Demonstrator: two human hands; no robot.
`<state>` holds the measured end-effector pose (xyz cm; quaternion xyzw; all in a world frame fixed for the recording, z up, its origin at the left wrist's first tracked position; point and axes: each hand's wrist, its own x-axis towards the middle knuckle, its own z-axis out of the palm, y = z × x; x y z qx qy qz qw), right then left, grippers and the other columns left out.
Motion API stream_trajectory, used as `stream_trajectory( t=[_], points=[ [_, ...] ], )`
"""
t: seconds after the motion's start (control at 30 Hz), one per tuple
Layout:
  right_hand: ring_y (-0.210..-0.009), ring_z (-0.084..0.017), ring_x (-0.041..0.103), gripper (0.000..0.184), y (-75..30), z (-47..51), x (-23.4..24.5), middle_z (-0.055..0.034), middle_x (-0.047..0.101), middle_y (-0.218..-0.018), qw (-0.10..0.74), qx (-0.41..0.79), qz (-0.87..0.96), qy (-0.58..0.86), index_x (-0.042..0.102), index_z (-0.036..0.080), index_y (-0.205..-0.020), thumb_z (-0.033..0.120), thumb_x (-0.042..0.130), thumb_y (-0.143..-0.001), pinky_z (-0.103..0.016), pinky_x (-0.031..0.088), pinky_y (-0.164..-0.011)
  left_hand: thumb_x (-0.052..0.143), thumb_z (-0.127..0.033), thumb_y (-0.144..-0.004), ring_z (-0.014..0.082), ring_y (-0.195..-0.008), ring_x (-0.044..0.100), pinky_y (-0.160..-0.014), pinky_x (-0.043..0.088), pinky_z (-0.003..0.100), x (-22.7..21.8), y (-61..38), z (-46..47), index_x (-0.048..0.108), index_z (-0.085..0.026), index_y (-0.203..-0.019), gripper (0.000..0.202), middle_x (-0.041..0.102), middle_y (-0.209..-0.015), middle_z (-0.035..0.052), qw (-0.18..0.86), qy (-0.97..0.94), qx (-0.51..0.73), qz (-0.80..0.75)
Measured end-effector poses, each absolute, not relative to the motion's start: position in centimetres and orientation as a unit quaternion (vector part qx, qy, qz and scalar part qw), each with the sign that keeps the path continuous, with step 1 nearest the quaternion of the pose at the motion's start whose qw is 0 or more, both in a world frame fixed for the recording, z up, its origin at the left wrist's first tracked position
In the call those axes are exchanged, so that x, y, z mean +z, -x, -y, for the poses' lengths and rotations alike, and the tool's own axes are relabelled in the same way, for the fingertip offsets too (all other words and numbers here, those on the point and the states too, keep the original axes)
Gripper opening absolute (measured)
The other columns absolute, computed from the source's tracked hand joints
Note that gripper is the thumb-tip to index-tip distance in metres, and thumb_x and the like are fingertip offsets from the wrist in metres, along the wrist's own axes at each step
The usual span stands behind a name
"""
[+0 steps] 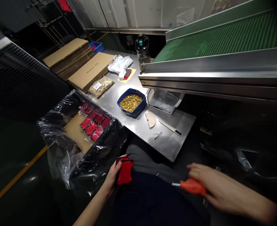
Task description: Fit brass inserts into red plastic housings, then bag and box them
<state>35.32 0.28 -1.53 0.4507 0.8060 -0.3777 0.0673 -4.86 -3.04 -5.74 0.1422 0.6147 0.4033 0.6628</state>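
Over my lap on the left, my left hand [112, 177] grips a flat red piece with black edging [125, 171], its thumb lying along the side. What exactly the piece is I cannot make out. On the right, my right hand [205, 182], slightly blurred, is closed round an orange-handled tool [192, 187]. The tool's short metal tip points left toward the red piece, well apart from it. Similar red pieces [91, 127] lie in rows in a box lined with clear plastic [58, 131], to the left.
A metal table [169, 146] carries a blue bin of small gold-coloured parts [138, 110], a half-round pale piece [151, 120], a thin strip [170, 127] and a small metal item [157, 135]. Cardboard stacks [91, 70] stand behind. A green conveyor [213, 44] slopes across the upper right.
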Motion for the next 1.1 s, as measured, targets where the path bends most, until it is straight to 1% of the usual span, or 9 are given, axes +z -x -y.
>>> stream_trajectory(
  t=[0.1,0.2,0.33,0.47,0.53,0.7,0.83,0.93,1.1],
  points=[
    [-0.079,-0.025,0.068,0.016,-30.7,0.8,0.6,-0.0074,0.071,-0.088,0.102,-0.439,-0.802,-0.393,0.065,0.022,-0.094,0.021,0.054,-0.082,-0.035,0.046,-0.071,0.084,-0.044,-0.077,0.0235,-0.088,0.074,-0.073,0.059,0.028,-6.0,4.6,3.1,0.061,-0.017,-0.133,0.066,0.076,-0.109,0.013,0.672,-0.143,0.398,-0.607],
    [-0.067,-0.026,0.067,0.012,-27.0,0.6,0.7,-0.0058,0.07,-0.077,0.115,-0.428,-0.8,-0.404,0.064,0.021,-0.089,0.03,0.057,-0.084,-0.033,0.039,-0.059,0.078,-0.046,-0.084,0.0232,-0.09,0.074,-0.074,0.059,0.028,-6.3,4.8,3.2,0.061,-0.017,-0.133,0.059,0.076,-0.11,0.0133,0.69,-0.131,0.387,-0.597],
    [-0.062,-0.022,0.068,0.024,-24.4,0.0,0.2,-0.0038,0.069,-0.072,0.11,-0.477,-0.76,-0.427,0.067,0.021,-0.08,0.044,0.061,-0.088,-0.027,0.028,-0.05,0.071,-0.048,-0.089,0.0244,-0.087,0.075,-0.071,0.06,0.03,-6.7,5.6,3.2,0.058,-0.018,-0.136,0.057,0.076,-0.109,0.0146,0.721,-0.086,0.368,-0.581],
    [-0.067,-0.025,0.07,0.026,-23.3,-0.2,0.5,-0.0074,0.072,-0.076,0.146,-0.45,-0.766,-0.436,0.069,0.019,-0.078,0.043,0.065,-0.086,-0.027,0.028,-0.05,0.065,-0.051,-0.093,0.0276,-0.092,0.075,-0.074,0.061,0.035,-7.1,6.5,3.0,0.051,-0.017,-0.142,0.061,0.074,-0.116,0.0185,0.76,-0.041,0.354,-0.544],
    [-0.068,-0.026,0.071,0.025,-23.2,-0.3,0.8,-0.0091,0.073,-0.079,0.161,-0.434,-0.766,-0.445,0.069,0.018,-0.081,0.042,0.064,-0.086,-0.027,0.028,-0.05,0.059,-0.055,-0.095,0.0285,-0.091,0.076,-0.079,0.06,0.038,-7.2,7.0,3.0,0.047,-0.016,-0.145,0.065,0.074,-0.113,0.0198,0.781,-0.018,0.343,-0.522],
    [-0.063,-0.021,0.067,0.028,-24.2,-1.1,1.4,-0.0038,0.071,-0.075,0.167,-0.489,-0.731,-0.446,0.066,0.021,-0.078,0.048,0.069,-0.082,-0.026,0.028,-0.049,0.052,-0.062,-0.096,0.0303,-0.088,0.076,-0.085,0.059,0.042,-7.4,7.8,3.6,0.047,-0.012,-0.144,0.07,0.076,-0.104,0.0205,0.818,0.025,0.314,-0.482],
    [-0.061,-0.019,0.065,0.031,-23.9,-1.7,1.5,-0.0029,0.069,-0.072,0.16,-0.515,-0.717,-0.441,0.063,0.021,-0.073,0.049,0.066,-0.085,-0.026,0.03,-0.049,0.051,-0.062,-0.097,0.0307,-0.089,0.076,-0.083,0.059,0.045,-7.6,8.0,3.8,0.041,-0.016,-0.148,0.069,0.075,-0.105,0.0188,0.822,0.031,0.311,-0.475],
    [-0.067,-0.024,0.07,0.031,-22.5,-1.5,1.0,-0.0072,0.072,-0.079,0.153,-0.489,-0.729,-0.453,0.065,0.02,-0.078,0.05,0.065,-0.085,-0.027,0.032,-0.051,0.049,-0.06,-0.098,0.0309,-0.09,0.075,-0.078,0.06,0.043,-7.5,7.8,3.8,0.035,-0.019,-0.152,0.069,0.075,-0.105,0.0181,0.824,0.015,0.312,-0.473],
    [-0.079,-0.033,0.073,0.034,-19.4,-0.8,-0.1,-0.0147,0.075,-0.089,0.158,-0.467,-0.746,-0.447,0.069,0.017,-0.087,0.05,0.061,-0.088,-0.032,0.037,-0.057,0.05,-0.058,-0.099,0.0287,-0.089,0.075,-0.074,0.059,0.038,-7.4,7.3,4.1,0.036,-0.019,-0.152,0.068,0.074,-0.106,0.0171,0.819,-0.011,0.31,-0.484]
  ],
)
